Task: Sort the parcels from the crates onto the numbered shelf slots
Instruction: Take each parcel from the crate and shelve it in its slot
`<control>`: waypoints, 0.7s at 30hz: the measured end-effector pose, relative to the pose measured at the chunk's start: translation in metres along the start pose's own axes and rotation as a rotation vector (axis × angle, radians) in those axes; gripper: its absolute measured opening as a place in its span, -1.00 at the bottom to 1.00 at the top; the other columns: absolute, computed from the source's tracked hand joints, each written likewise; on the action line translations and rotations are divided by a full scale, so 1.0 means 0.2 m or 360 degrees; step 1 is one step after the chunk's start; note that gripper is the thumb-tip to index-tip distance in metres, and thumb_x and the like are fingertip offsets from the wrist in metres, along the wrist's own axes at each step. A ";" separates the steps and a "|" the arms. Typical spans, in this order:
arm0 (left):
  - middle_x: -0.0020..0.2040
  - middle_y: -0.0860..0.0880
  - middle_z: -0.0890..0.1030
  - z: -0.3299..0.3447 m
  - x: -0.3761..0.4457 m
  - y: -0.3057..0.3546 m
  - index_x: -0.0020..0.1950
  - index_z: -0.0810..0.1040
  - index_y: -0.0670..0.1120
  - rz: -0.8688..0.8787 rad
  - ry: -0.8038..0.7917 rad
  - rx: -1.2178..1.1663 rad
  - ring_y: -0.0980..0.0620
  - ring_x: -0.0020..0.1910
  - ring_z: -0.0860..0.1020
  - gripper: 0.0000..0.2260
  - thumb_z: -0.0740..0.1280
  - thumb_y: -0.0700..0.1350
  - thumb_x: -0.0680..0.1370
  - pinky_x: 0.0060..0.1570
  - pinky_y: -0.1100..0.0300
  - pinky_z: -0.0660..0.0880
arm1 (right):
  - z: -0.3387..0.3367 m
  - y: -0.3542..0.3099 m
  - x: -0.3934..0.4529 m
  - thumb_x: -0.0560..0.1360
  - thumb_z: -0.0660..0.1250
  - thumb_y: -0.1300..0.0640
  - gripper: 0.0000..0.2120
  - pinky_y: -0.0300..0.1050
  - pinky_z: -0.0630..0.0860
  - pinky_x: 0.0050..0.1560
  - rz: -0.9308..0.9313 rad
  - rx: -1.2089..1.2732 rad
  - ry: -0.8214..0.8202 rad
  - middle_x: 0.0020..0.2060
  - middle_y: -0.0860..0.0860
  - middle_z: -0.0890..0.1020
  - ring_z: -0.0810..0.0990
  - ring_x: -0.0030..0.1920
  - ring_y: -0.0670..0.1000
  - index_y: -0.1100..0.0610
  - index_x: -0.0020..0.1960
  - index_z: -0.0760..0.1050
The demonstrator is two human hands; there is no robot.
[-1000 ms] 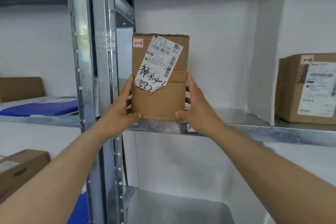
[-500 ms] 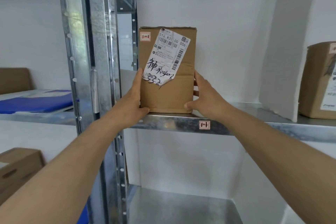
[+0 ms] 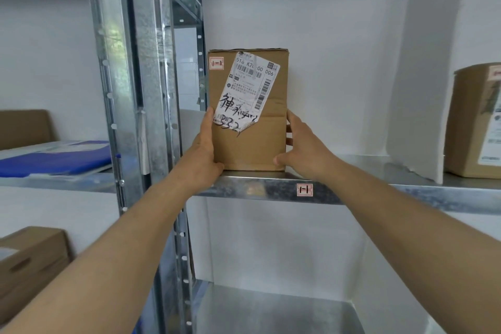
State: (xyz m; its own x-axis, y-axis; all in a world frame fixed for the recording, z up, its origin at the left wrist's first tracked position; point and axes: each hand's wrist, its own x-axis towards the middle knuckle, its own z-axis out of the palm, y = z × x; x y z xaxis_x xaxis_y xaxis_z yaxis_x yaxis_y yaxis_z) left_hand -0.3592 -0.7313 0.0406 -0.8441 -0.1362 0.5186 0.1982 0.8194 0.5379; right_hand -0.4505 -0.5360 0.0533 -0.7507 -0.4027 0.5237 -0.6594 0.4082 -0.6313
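A tall brown cardboard parcel (image 3: 249, 149) stands upright on the metal shelf (image 3: 257, 188), near its front edge and left end. It carries a skewed white shipping label (image 3: 248, 92) with handwriting and a small red "1-1" sticker (image 3: 217, 63). A matching "1-1" slot tag (image 3: 304, 189) is stuck on the shelf's front lip, just right of the parcel. My left hand (image 3: 204, 152) grips the parcel's left side and my right hand (image 3: 303, 149) grips its right side, both thumbs at the lower front corners.
A white divider (image 3: 414, 116) closes the slot on the right, with another labelled box (image 3: 471, 122) beyond it. Metal uprights (image 3: 141, 89) stand left of the parcel. The left bay holds a blue flat parcel (image 3: 54, 157) and a box (image 3: 32, 260) below.
The parcel has gone from the shelf's front lip, where it covered the slot tag, onto the shelf and slightly further in. Both hands have stayed on its sides.
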 end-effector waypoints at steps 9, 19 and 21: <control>0.54 -0.07 0.09 0.02 -0.02 -0.02 0.45 -0.40 0.26 -0.0038 0.0099 -0.0119 -0.05 0.36 0.36 -0.01 0.36 -0.27 0.51 0.25 0.11 0.37 | -0.04 -0.03 -0.07 0.37 0.51 0.19 0.06 -0.12 0.29 0.32 0.0065 -0.0178 0.0045 0.49 0.08 0.12 0.26 0.42 0.06 0.06 0.55 -0.21; 0.48 -0.09 0.29 0.10 -0.44 0.12 0.48 0.28 -0.08 0.0178 0.0556 0.0457 -0.08 0.46 0.21 -0.49 0.32 -0.09 0.56 0.36 0.17 0.10 | -0.03 -0.11 -0.43 0.44 0.34 0.21 -0.55 0.02 0.48 0.03 -0.0554 -0.0790 0.0509 0.29 0.10 0.40 0.39 0.27 0.12 0.17 0.32 0.40; 0.41 -0.13 0.40 0.15 -0.56 0.14 0.42 0.38 -0.12 0.0183 0.0560 0.0571 -0.15 0.38 0.33 -0.54 0.33 -0.08 0.54 0.33 0.08 0.22 | 0.03 -0.07 -0.53 0.35 0.41 0.27 -0.64 0.02 0.52 -0.13 -0.0748 -0.0803 0.0529 0.12 0.17 0.52 0.52 0.09 0.21 0.24 0.14 0.52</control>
State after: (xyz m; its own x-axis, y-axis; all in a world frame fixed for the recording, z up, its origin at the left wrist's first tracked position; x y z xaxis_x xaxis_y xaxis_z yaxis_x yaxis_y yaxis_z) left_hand -0.2736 -0.6762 -0.0224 -0.5961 -0.1626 0.7863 0.0442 0.9712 0.2343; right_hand -0.3616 -0.5047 0.0039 -0.3066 -0.3916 0.8676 -0.7911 0.6117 -0.0034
